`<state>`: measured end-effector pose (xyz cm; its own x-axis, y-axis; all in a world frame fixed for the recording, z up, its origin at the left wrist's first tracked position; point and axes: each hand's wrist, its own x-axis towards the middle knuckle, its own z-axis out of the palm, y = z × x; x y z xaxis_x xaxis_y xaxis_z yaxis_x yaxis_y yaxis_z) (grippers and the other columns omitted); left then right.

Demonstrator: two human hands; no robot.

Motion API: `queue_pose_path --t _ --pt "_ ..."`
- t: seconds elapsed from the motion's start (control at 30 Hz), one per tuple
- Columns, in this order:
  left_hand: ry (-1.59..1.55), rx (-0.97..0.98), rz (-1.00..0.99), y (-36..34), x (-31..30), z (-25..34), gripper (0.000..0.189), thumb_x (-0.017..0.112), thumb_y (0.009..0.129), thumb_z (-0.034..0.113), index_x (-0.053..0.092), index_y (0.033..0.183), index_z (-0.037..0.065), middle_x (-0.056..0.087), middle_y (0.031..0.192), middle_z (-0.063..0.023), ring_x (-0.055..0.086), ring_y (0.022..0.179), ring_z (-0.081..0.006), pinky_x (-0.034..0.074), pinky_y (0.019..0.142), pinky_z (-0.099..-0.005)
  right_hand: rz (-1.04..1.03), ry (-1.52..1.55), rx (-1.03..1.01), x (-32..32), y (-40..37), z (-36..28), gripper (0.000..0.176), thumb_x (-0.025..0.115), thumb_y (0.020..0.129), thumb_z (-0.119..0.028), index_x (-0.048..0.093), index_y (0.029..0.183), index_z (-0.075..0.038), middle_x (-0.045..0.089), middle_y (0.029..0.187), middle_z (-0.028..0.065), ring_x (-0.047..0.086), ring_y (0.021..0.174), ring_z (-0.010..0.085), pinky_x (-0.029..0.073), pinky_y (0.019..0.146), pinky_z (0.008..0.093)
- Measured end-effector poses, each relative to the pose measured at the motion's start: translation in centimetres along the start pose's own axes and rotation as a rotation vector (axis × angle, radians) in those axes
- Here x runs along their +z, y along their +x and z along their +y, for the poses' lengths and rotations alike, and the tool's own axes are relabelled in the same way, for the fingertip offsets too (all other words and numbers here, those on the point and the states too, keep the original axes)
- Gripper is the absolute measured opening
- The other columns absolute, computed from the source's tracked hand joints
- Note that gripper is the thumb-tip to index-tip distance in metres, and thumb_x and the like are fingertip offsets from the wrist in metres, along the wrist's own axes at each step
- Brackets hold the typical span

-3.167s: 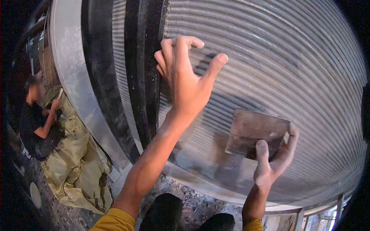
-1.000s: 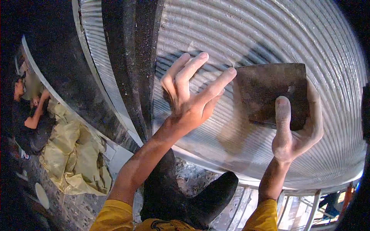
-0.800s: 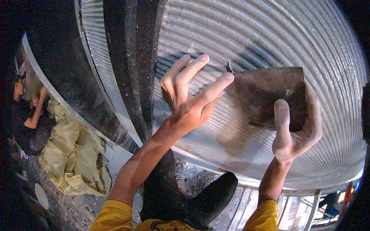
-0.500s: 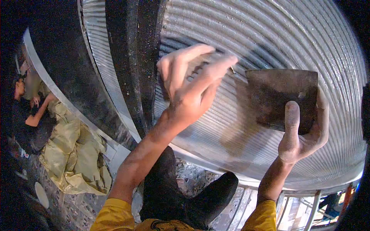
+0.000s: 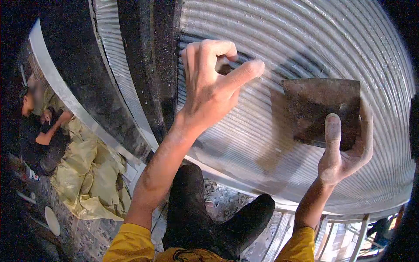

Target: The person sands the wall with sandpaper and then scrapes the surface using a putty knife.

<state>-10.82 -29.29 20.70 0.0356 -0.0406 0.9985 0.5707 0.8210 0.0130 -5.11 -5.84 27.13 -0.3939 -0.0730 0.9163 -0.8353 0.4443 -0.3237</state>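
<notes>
My right hand grips a dark, stained, roughly square flat plate from below, thumb across its near face and fingers behind its right edge. The plate stands in front of the ridged grey panel, its shadow falling to the left. My left hand is raised before the same panel, left of the plate and apart from it. Its fingers are curled, with a gap between the thumb tip and forefinger, and nothing shows in it. The palm side is hidden.
A dark upright beam borders the panel on the left. Beyond a pale curved edge, a person in black sits beside crumpled yellowish sheeting. Rubble covers the ground around my legs. Pale slats stand at lower right.
My left hand has shifted slightly and its fingers have curled in more. My right hand keeps its hold on the plate almost unchanged. The view has tilted a little.
</notes>
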Motion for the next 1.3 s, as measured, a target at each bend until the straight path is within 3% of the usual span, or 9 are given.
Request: queue_pose_path --t 0.2,0.37,0.43,0.67,0.93,1.07,1.17,1.23,1.3 --pt "0.037 -0.002 -0.042 -0.3 -1.0 -0.5 0.038 0.070 0.073 -0.002 0.071 0.101 0.025 0.052 0.100 -0.0035 0.046 0.091 -0.0249 0.037 0.080 -0.0368 -0.077 -0.101 0.002 0.0 0.3 -0.1 0.047 0.075 0.086 -0.006 0.061 0.129 0.007 0.069 0.114 0.0132 0.065 0.102 0.0188 0.049 0.093 0.0302" --pt "-0.121 -0.135 0.043 0.1 -2.6 0.7 0.010 0.070 0.083 0.006 0.064 0.090 0.011 0.055 0.085 -0.0051 0.050 0.083 -0.0239 0.036 0.076 -0.0382 -0.125 -0.136 -0.086 1.0 0.9 -0.3 0.046 0.075 0.087 -0.006 0.061 0.129 0.007 0.069 0.113 0.0135 0.065 0.102 0.0184 0.050 0.093 0.0303" --pt "-0.087 -0.144 -0.068 1.3 -3.1 1.4 0.018 0.070 0.089 0.019 0.059 0.083 0.007 0.053 0.075 -0.0063 0.046 0.071 -0.0243 0.038 0.069 -0.0364 -0.145 -0.166 -0.086 1.2 0.9 -0.5 0.046 0.075 0.087 -0.007 0.061 0.129 0.007 0.070 0.113 0.0135 0.066 0.103 0.0186 0.050 0.093 0.0308" --pt "-0.071 -0.264 -0.033 1.6 -1.7 1.8 0.021 0.071 0.085 0.007 0.054 0.072 0.005 0.049 0.069 -0.0079 0.046 0.068 -0.0259 0.036 0.064 -0.0373 -0.120 -0.171 -0.067 1.3 0.3 -0.4 0.045 0.075 0.088 -0.006 0.061 0.129 0.007 0.070 0.113 0.0133 0.066 0.103 0.0176 0.050 0.093 0.0299" --pt "-0.061 -0.338 -0.010 -0.9 -7.9 3.4 0.021 0.068 0.079 0.001 0.050 0.070 0.007 0.047 0.066 -0.0073 0.047 0.063 -0.0262 0.036 0.057 -0.0386 -0.138 -0.057 -0.055 2.6 0.9 -1.0 0.045 0.073 0.089 -0.006 0.060 0.130 0.007 0.070 0.111 0.0125 0.065 0.101 0.0163 0.050 0.092 0.0291" --pt "-0.219 -0.348 -0.207 -1.0 -9.5 4.2 0.028 0.072 0.080 0.007 0.047 0.067 0.006 0.046 0.064 -0.0073 0.047 0.062 -0.0269 0.034 0.056 -0.0382 -0.150 -0.098 -0.103 3.7 1.0 -1.6 0.044 0.072 0.090 -0.006 0.060 0.129 0.006 0.071 0.109 0.0119 0.065 0.099 0.0155 0.049 0.091 0.0283" --pt "-0.207 -0.419 -0.186 -0.3 -8.1 4.1 0.017 0.071 0.083 0.009 0.058 0.091 0.001 0.057 0.084 -0.0125 0.054 0.074 -0.0311 0.043 0.065 -0.0403 -0.135 -0.016 -0.046 4.3 1.1 -1.8 0.043 0.072 0.090 -0.007 0.060 0.129 0.006 0.071 0.108 0.0116 0.065 0.098 0.0152 0.050 0.090 0.0285" --pt "-0.158 -0.397 -0.155 -0.5 -6.7 2.9 0.045 0.067 0.087 0.007 0.054 0.129 -0.002 0.057 0.115 -0.0198 0.059 0.098 -0.0366 0.049 0.085 -0.0428 -0.151 -0.021 -0.003 4.7 1.0 -2.3 0.042 0.071 0.091 -0.008 0.060 0.129 0.005 0.071 0.106 0.0113 0.065 0.098 0.0151 0.050 0.090 0.0290" --pt "-0.125 -0.391 -0.133 -0.4 -5.4 2.6 0.048 0.066 0.088 0.007 0.053 0.133 -0.001 0.056 0.118 -0.0204 0.057 0.102 -0.0372 0.048 0.088 -0.0430 -0.139 0.008 0.032 5.3 0.6 -2.5 0.042 0.071 0.092 -0.009 0.059 0.130 0.005 0.071 0.106 0.0114 0.065 0.097 0.0153 0.050 0.090 0.0291"
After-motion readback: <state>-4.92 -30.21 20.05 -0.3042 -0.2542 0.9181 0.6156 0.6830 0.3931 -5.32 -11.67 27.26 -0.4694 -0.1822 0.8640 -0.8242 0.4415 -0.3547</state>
